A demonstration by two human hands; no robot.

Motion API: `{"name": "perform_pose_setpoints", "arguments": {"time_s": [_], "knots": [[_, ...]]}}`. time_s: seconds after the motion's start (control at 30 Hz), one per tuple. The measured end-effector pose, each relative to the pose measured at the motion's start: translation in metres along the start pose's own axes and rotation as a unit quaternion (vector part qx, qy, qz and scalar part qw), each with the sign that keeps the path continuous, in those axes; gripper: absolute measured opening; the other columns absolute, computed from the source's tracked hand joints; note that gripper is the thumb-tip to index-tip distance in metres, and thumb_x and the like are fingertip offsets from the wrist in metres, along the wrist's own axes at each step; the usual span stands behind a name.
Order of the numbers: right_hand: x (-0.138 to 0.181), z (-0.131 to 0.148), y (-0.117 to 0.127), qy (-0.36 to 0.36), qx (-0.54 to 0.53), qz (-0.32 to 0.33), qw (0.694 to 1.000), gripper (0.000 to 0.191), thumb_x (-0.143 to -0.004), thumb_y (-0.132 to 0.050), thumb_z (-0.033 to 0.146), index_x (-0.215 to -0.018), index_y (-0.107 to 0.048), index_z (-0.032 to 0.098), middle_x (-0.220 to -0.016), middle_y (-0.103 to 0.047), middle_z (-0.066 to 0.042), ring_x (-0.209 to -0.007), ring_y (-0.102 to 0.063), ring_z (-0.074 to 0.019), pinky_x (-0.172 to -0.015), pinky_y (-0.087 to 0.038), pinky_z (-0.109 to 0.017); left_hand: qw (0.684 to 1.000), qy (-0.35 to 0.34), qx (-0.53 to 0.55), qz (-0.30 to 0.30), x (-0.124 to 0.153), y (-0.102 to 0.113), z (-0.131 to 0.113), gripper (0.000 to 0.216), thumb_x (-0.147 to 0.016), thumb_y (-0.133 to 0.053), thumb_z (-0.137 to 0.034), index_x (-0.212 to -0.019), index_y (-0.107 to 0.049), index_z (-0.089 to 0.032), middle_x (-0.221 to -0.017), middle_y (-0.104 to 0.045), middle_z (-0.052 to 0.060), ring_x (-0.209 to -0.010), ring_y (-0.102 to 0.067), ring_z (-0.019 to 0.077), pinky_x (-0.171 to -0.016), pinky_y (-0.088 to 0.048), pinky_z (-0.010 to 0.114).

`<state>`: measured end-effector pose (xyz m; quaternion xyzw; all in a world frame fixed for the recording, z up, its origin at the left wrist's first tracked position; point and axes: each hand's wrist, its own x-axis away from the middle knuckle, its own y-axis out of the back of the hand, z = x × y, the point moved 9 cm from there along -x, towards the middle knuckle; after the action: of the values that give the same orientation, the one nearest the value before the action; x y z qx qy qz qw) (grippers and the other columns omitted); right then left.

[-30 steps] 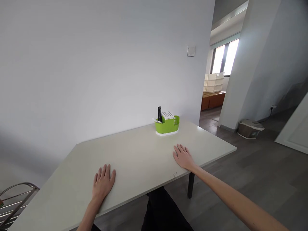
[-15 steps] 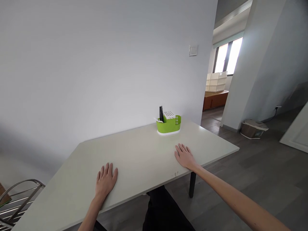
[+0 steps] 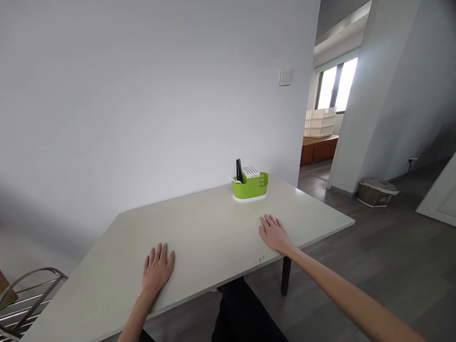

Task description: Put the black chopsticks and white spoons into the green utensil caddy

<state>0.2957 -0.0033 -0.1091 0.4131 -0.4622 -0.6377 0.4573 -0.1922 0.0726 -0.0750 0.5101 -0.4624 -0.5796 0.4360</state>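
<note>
My left hand (image 3: 157,270) lies palm down on the white table (image 3: 203,237), fingers apart, holding nothing. Farther right, my right hand (image 3: 273,234) rests flat near the front edge with its fingers spread, also without anything in it. Beyond the right hand, close to the wall, stands a green utensil caddy (image 3: 249,188) with a white base and a white slotted top. Dark chopsticks (image 3: 239,171) stand upright in its left part, and a white spoon-like piece (image 3: 234,179) leans over its rim. Neither hand touches the caddy.
A plain wall (image 3: 178,109) with a light switch (image 3: 285,78) runs behind the table. At lower left is a metal rack (image 3: 33,299). On the floor at right sits a brown lidded bin (image 3: 376,192). White crates (image 3: 320,122) stand in the room beyond.
Both hands keep their places on the table. The whole view has shifted very slightly, with things sitting a little lower in the picture.
</note>
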Motion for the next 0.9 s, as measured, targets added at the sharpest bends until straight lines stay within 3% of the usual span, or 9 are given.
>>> {"name": "perform_pose_setpoints", "arguments": {"time_s": [0.9], "knots": [[-0.0035,-0.0021,-0.0063,0.001,-0.006,-0.013,1.0,0.066,-0.108,-0.022,0.047,-0.164,-0.039,0.018,-0.174,-0.028,-0.008,-0.161,-0.021,-0.0276,-0.13,-0.014,-0.046,1.0,-0.005,0.021,-0.012,0.0069,0.0072,-0.0005,0.069,-0.1,-0.033,-0.045,-0.159,-0.047,-0.011,-0.167,-0.041,0.014,-0.157,-0.033,0.0352,-0.126,-0.027,0.052]]}}
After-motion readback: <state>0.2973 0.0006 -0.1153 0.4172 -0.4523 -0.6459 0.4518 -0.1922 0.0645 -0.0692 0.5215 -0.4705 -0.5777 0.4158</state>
